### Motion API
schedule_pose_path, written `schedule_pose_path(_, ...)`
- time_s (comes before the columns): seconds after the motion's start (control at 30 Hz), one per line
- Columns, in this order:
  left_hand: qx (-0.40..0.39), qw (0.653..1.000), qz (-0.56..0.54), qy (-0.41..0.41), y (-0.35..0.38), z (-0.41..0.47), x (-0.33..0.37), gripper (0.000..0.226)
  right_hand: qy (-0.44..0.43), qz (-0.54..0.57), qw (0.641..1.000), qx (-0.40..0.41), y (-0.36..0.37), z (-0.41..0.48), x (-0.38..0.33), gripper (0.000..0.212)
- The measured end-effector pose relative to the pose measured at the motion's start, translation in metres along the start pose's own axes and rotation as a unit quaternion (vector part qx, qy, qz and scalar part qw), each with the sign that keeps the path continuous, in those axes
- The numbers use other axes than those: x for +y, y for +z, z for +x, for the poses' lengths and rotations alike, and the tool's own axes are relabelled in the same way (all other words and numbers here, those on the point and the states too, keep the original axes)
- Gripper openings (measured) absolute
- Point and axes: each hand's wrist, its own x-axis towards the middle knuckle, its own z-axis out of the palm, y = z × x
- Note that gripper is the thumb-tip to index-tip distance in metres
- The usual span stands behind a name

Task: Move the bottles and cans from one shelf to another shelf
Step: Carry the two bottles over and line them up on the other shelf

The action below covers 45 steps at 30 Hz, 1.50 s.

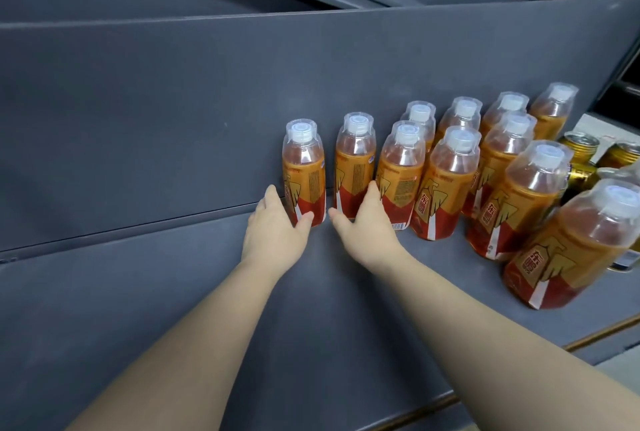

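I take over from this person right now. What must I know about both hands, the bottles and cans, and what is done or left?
Left hand: grips the base of the leftmost bottle, which stands upright on the grey shelf.
Right hand: grips the second bottle beside it, also upright.
The other bottles stand in rows to the right, with gold cans at the far right.
Done or left: one view cannot tell whether this shelf is being filled or emptied. Check that first.

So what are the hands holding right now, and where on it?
Left hand grips the leftmost bottle, right hand the second bottle, each round the lower body near the base.
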Motion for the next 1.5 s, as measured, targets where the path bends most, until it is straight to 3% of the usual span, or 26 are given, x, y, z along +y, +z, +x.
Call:
schedule_pose_path(0.2,0.003,0.997,-0.079,0.006,0.012,0.021,0.006,0.094,0.020,0.017,0.999,0.044,0.011,0.008,-0.004,0.094)
schedule_pose_path(0.47,0.015,0.990,-0.143,0.006,0.022,0.043,0.010,0.081,0.038,-0.027,0.997,0.062,0.009,0.014,-0.009,0.086)
schedule_pose_path(0.8,0.048,0.990,-0.129,0.006,0.013,0.043,-0.003,0.068,0.042,-0.065,0.992,0.100,0.019,0.021,-0.014,0.072)
schedule_pose_path(1.5,0.056,0.993,-0.105,0.007,0.001,0.037,-0.026,0.069,0.069,-0.025,0.989,0.125,0.032,0.045,-0.021,0.086)
